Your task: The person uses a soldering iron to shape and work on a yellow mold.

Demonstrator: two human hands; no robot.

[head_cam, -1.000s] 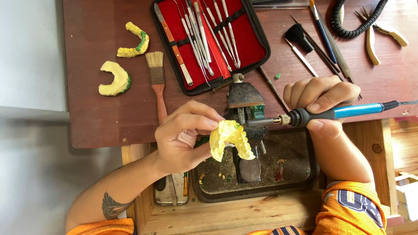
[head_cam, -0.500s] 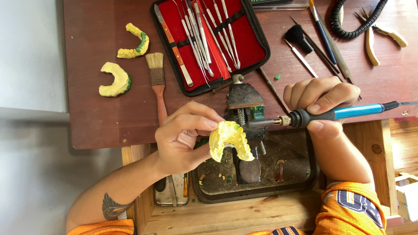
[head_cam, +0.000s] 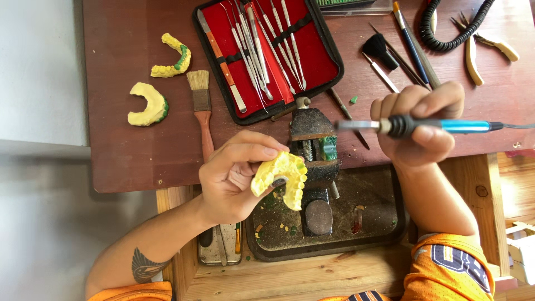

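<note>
Currently left hand (head_cam: 237, 181) grip closed around yellow dental cast (head_cam: 281, 178), fingertips pinching its arch above the small vise (head_cam: 312, 150). Looks rigid, light, brittle: hold by the base, not the teeth. Right hand (head_cam: 418, 128) grip wrapped on heated wax tool (head_cam: 423, 125).

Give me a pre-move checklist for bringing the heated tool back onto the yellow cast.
1. Cast held firmly: the left hand pinches the yellow cast between thumb and fingers. Ok.
2. Tool gripped: the right hand wraps the blue-handled tool, shaft level. Ok.
3. Tip clear of the cast: the tip points left over the vise, apart from the cast. Ok.
4. Fingers off the work face: the left thumb lies over the cast's top edge. Not ok.
5. Tip hot or clean: cannot tell.
6. Cord free: it runs off the right edge. Cannot tell.
</note>
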